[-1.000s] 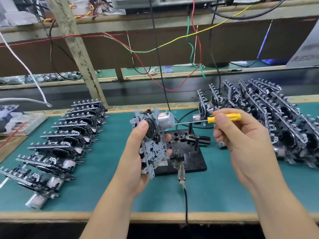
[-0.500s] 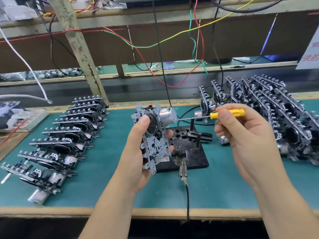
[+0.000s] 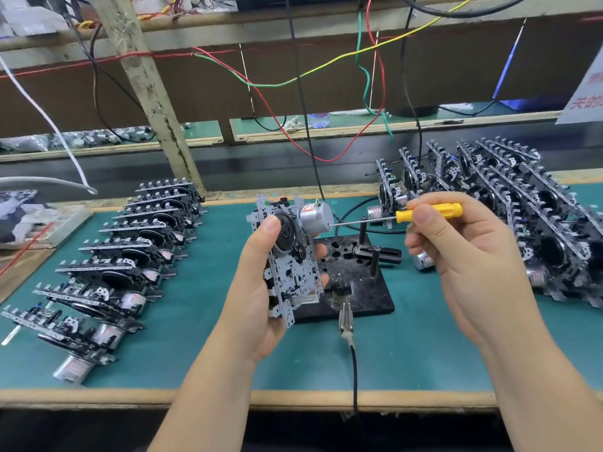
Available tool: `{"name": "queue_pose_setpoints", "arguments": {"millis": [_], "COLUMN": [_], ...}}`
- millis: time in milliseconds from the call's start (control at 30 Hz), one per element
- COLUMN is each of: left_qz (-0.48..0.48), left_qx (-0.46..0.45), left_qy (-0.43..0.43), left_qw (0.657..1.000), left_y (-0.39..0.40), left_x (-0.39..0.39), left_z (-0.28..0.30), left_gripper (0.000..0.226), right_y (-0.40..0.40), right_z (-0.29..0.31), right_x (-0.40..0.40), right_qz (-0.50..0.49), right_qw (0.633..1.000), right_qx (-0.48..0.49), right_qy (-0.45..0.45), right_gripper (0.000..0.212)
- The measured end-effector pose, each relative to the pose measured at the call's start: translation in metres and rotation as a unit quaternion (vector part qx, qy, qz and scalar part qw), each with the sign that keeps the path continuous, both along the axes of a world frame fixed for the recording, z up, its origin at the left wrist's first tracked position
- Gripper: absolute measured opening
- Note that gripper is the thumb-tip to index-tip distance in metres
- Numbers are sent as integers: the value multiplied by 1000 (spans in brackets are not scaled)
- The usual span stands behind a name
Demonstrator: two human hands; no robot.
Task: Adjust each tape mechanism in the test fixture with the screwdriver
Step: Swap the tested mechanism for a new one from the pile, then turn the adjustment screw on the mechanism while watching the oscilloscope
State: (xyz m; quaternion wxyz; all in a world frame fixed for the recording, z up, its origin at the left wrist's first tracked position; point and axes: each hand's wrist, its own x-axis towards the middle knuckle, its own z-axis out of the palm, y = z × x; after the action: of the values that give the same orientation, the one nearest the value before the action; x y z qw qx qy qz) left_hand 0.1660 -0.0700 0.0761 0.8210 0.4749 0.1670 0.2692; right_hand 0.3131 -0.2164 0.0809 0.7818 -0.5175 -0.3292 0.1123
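Note:
My left hand [image 3: 257, 288] grips a tape mechanism [image 3: 290, 256] upright above the bench, thumb on its black flywheel. A silver motor [image 3: 316, 217] sticks out of its upper right. My right hand [image 3: 463, 259] pinches a yellow-handled screwdriver [image 3: 427, 213] held level, its thin shaft reaching left so the tip meets the end of the motor. Just behind and below the mechanism sits the black test fixture [image 3: 355, 282] with its upright pegs, nothing mounted on it.
A row of several mechanisms [image 3: 107, 265] lies on the green mat at the left. Another dense batch [image 3: 509, 216] stands at the right. A clip on a black cable [image 3: 346, 321] lies at the fixture's front edge. Loose wires [image 3: 368, 93] hang from the shelf above.
Both hands have stayed almost still, with the screwdriver tip kept at the motor. The scene has shifted slightly as my head moved.

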Motion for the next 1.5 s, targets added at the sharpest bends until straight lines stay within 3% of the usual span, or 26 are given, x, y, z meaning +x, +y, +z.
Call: {"name": "queue_pose_setpoints", "arguments": {"millis": [333, 833, 967, 1033, 1100, 1200, 1300, 1333, 1500], "left_qz": [0, 10, 30, 53, 62, 1, -71, -88, -118], "left_qx": [4, 12, 48, 120, 323, 584, 718, 737, 733], "left_qy": [14, 25, 17, 22, 78, 199, 301, 317, 340], "left_qw": [1000, 1000, 998, 991, 941, 787, 623, 590, 577], "left_y": [1, 1, 4, 14, 28, 49, 61, 62, 63], "left_x": [1, 5, 8, 11, 18, 45, 78, 85, 98], "left_z": [0, -4, -4, -1, 6, 18, 16, 13, -4], "left_gripper": [58, 44, 63, 72, 75, 93, 111, 112, 113], "right_y": [-1, 0, 0, -3, -6, -4, 2, 3, -3], "right_z": [-1, -6, -8, -9, -9, -9, -12, -15, -30], "right_x": [1, 6, 11, 19, 27, 30, 27, 27, 37], "right_qz": [7, 4, -22, -62, -97, -100, -70, -67, -38], "right_qw": [1000, 1000, 997, 989, 985, 987, 993, 993, 994], "right_qx": [-4, -18, 33, 72, 82, 57, 17, -1, -60], "right_qy": [-1, -4, 69, 110, 120, 111, 98, 94, 84], "right_gripper": [10, 12, 15, 5, 13, 20, 25, 25, 23]}}
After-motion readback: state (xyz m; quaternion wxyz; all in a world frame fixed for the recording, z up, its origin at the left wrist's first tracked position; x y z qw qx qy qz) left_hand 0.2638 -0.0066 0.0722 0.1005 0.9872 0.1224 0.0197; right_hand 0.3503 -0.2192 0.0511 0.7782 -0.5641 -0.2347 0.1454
